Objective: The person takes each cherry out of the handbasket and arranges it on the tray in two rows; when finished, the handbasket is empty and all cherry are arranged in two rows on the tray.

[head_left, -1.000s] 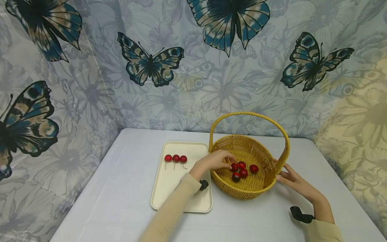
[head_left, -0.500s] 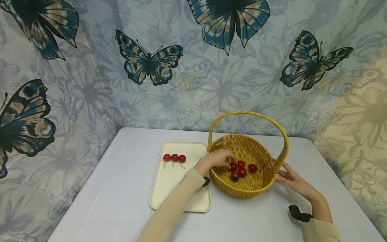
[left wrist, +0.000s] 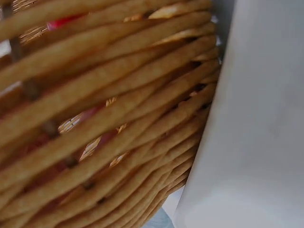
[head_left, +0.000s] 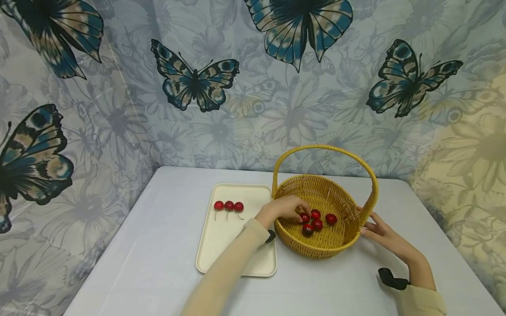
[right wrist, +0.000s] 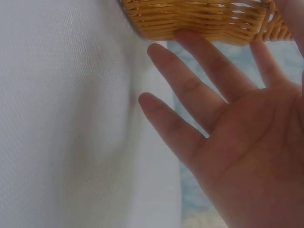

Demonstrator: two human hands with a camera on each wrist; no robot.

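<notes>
My left hand (head_left: 286,208) reaches over the left rim of a yellow wicker basket (head_left: 332,245) in the head view. Its thumb and index finger pinch a dark red cherry (head_left: 305,217) in the basket. Several other cherries (head_left: 317,224) lie close around it on the woven floor. In the left wrist view the basket's wall (left wrist: 104,109) hides the hand. At the basket's right side, my right hand (head_left: 385,235) touches the wall near the handle's foot. The right wrist view shows that hand (right wrist: 237,109) with straight, spread fingers, some fingertips against the weave.
A cream tray (head_left: 221,259) lies left of the basket, partly under my left forearm. Three stemmed cherries (head_left: 229,205) form a row on it. The basket's tall handle (head_left: 324,147) arches above its bowl. A butterfly-patterned cloth (head_left: 253,123) hangs behind the white table (head_left: 138,245).
The camera view has shifted slightly. My left forearm has moved a little to the right, while its fingers stay at the same cherry. My right hand stays against the basket.
</notes>
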